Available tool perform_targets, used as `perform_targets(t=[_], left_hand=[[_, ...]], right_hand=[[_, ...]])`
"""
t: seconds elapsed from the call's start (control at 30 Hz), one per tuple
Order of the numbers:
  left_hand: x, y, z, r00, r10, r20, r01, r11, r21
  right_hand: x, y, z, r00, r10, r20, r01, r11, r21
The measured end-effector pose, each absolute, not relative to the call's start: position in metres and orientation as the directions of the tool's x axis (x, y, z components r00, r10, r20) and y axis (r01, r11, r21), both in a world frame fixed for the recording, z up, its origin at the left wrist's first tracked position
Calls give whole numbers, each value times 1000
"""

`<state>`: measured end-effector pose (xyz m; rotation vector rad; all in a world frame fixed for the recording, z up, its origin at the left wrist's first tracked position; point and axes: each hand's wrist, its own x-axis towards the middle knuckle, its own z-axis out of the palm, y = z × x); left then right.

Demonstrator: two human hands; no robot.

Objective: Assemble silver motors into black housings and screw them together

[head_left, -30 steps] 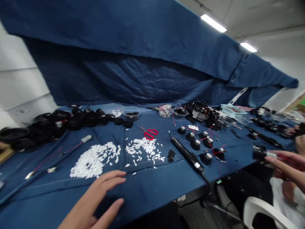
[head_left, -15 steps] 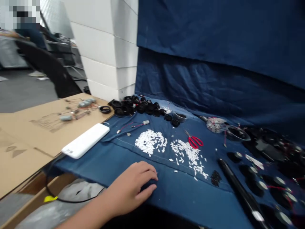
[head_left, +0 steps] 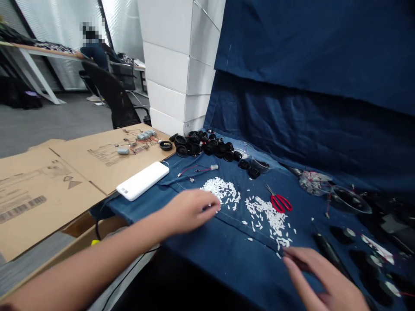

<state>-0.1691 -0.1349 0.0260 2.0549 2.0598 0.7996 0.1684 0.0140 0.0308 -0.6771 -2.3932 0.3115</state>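
Head view of a workbench: a navy cloth backdrop [head_left: 301, 86] hangs behind a blue cloth-covered table [head_left: 227, 276], with flattened cardboard sheets [head_left: 65, 185] alongside and a white power bank [head_left: 142, 180] at the table's edge. Black round parts [head_left: 194, 146] are massed at the far side, and small white pieces lie in two loose piles, [head_left: 221, 191] and [head_left: 267, 216], beside red-handled scissors [head_left: 280, 203]. The left hand [head_left: 189, 211] is loosely curled and appears empty, just beside the first pile. The right hand [head_left: 324, 276] is narrowly open near stray pieces; whether anything is held cannot be told.
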Motion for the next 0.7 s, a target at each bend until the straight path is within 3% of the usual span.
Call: perform_targets(t=[0.1,0.23,0.43,0.7], left_hand=[[-220,-89,49,-195,953,233,940,114,321],[-265,-40,41,-327,934,145,939,304,160],[-278,-26,3,-300,937,178,953,302,20],[-270,-24,3,-273,934,232,956,290,-41]], right_hand=[[116,19,21,-779,478,406,318,859,-400],[57,44,10,-782,460,420,295,867,-401],[39,54,-10,-766,442,467,224,864,-450],[46,49,-12,-736,516,438,223,796,-563]])
